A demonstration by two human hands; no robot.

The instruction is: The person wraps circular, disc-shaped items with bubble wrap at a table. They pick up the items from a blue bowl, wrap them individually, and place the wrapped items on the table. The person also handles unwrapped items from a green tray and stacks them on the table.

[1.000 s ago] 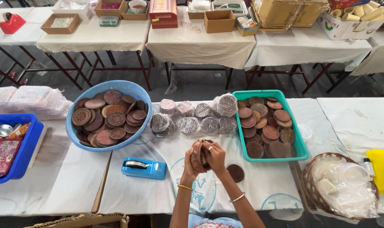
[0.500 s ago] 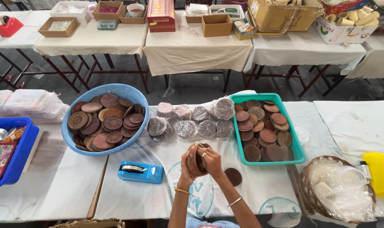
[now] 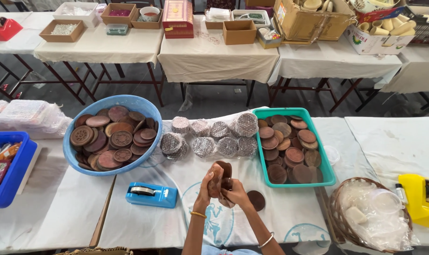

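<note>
Two hands clasping brown wooden discs (image 3: 222, 175) above the near table edge.
Left hand (image 3: 208, 185), right hand (image 3: 236, 193) gripping; wrapped stacks (image 3: 209, 137) done beyond, blue bowl (image 3: 111, 134), green tray (image 3: 293, 146) still full.

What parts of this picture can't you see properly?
Head view:
- The brown discs in both hands: left hand and right hand cover them, so their number is unclear.
- The blue crate: cut off by the left edge.
- The wrapped stacks: their contents are too small to make out.
- The basket: clear plastic blurs what's inside.
</note>
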